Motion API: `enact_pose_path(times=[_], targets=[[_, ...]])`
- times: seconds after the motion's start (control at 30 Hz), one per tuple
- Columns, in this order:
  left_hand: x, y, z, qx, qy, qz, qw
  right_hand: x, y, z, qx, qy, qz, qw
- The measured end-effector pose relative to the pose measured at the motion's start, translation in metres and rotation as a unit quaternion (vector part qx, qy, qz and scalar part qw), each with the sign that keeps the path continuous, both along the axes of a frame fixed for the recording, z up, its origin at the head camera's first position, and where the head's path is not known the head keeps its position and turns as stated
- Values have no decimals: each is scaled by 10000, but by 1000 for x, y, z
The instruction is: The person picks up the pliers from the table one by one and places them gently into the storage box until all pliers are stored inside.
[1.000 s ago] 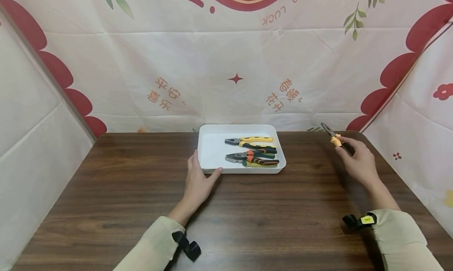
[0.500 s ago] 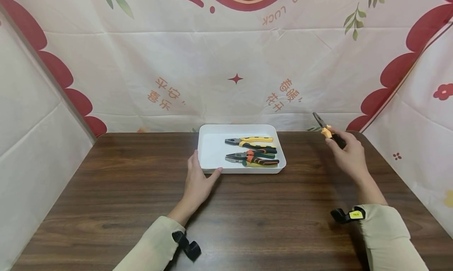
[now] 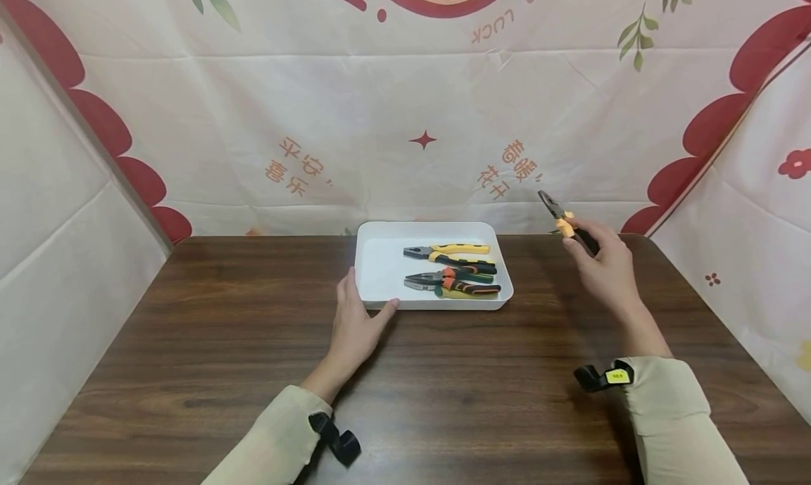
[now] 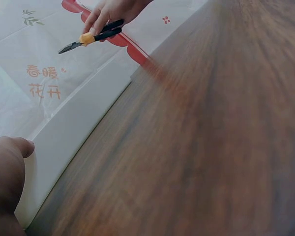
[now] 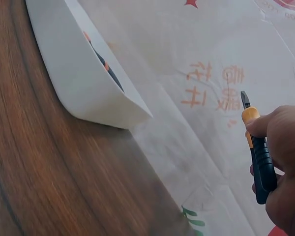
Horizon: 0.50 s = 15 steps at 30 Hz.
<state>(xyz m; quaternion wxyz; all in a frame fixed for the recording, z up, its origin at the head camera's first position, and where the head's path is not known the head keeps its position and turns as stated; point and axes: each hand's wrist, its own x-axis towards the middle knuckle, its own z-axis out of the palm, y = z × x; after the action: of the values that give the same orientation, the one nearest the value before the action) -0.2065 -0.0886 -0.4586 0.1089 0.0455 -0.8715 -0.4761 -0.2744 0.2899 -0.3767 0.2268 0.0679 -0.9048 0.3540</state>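
A white tray [image 3: 380,260] sits at the table's far edge, with several pliers inside it. My left hand [image 3: 356,326] grips its near left corner, the thumb over the front rim and the fingers along the left side. Off to the right, my right hand [image 3: 605,267] holds a pair of pliers [image 3: 559,217] by the black handles, raised above the table with the jaws pointing up and left. In the right wrist view, orange-yellow collars show on the held pliers [image 5: 260,157]. Part of their handles is hidden by the fingers.
In the tray, yellow-and-black pliers [image 3: 450,250] lie at the back. Orange-and-black pliers [image 3: 465,286] lie nearer the front, overlapping others with green and yellow handles. A printed cloth [image 3: 424,175] hangs behind the dark wooden table [image 3: 456,386].
My right hand has moved left toward the tray and slightly up, carrying the pliers with it. The left hand, the tray and the pliers inside have stayed put.
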Motion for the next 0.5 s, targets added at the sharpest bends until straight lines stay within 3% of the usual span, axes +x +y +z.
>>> enact_pose_path(times=[0.17,0.5], targets=[[-1,0,-1,-35,-43,13,10000,-3,-8,2,103,14,194,9998],[-1,-1,-2,-37,28,25,10000,-17,-30,4,403,175,1013,9939]])
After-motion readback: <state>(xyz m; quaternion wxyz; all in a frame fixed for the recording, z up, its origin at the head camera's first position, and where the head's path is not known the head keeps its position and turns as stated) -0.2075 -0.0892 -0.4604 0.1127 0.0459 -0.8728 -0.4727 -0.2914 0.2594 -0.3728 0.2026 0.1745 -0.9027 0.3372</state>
